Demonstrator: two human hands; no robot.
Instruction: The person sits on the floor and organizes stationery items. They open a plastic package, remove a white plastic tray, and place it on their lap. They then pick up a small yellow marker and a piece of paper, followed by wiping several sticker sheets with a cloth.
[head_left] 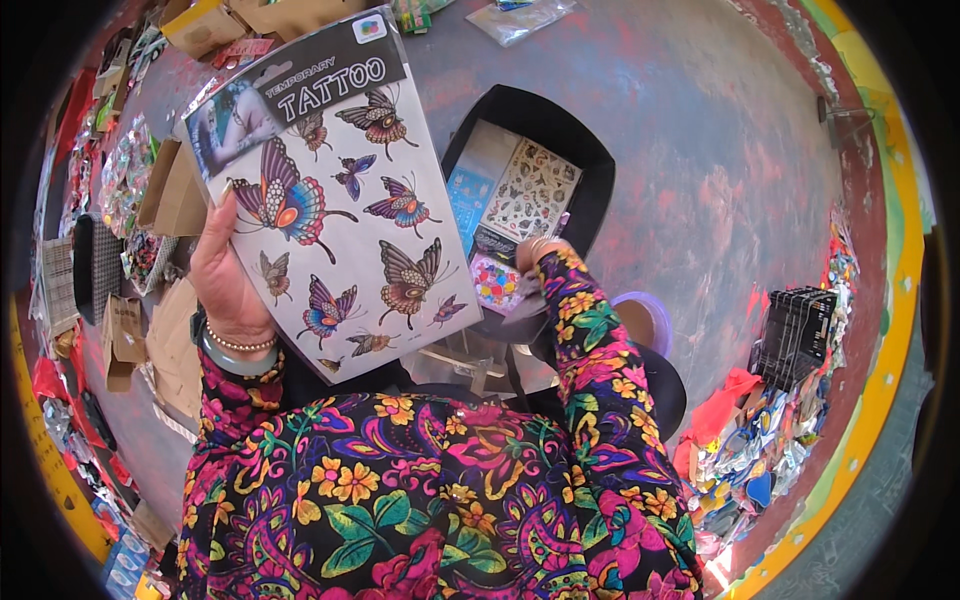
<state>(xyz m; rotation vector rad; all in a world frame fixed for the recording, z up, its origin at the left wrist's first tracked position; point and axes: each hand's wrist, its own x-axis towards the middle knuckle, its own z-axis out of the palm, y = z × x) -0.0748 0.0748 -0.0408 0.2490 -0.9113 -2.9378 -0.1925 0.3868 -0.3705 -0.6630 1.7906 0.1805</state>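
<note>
My left hand [228, 262] grips a temporary tattoo sheet [345, 225] by its left edge, thumb on the front. The sheet is white under clear wrap, has a dark header and shows several colourful butterflies. It stands raised and tilted in front of me. To its right is a black open bin [598, 165] with several flat packs in it, among them a tattoo sheet with small dark designs [532, 188] and a pack with colourful dots [495, 283]. Over the bin's near side, my right hand [538, 252] is closed, its fingertips mostly hidden; a pale piece of plastic shows just below it.
Cardboard boxes [172, 190] and heaps of packaged goods line the left. A black crate [795, 335] stands at the right beside a pile of colourful packs [760, 455]. A purple-edged tape roll [645, 320] lies near my right forearm. Clear plastic bags [520, 22] lie at the far side.
</note>
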